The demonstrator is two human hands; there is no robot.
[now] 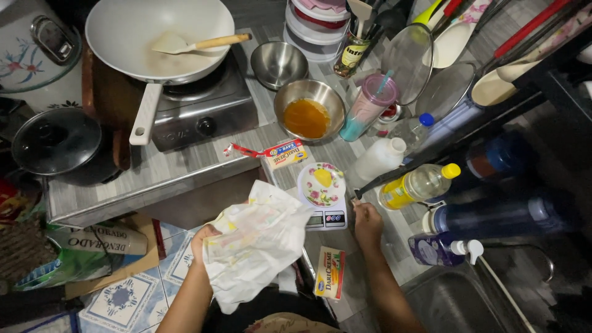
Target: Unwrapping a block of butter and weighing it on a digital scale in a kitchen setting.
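Observation:
My left hand (pixel 206 237) grips a crumpled white cloth (pixel 256 243) with faint coloured prints, held above the counter's front edge. On the grey counter my right hand (pixel 367 222) rests with fingers curled, just right of a small digital kitchen scale (pixel 325 219). A floral saucer (pixel 320 184) with a yellow lump of butter sits on the scale. A yellow butter box (pixel 330 272) lies near my right forearm. An opened butter wrapper (pixel 280 153) lies behind the scale.
A white wok (pixel 123 37) with a spatula sits on a single-burner stove (pixel 203 114). A steel bowl of orange liquid (pixel 308 114), an empty steel bowl (pixel 279 61), a tumbler (pixel 369 108), oil bottle (pixel 419 184) and white bottle (pixel 377 159) crowd the counter. Sink (pixel 462 302) at lower right.

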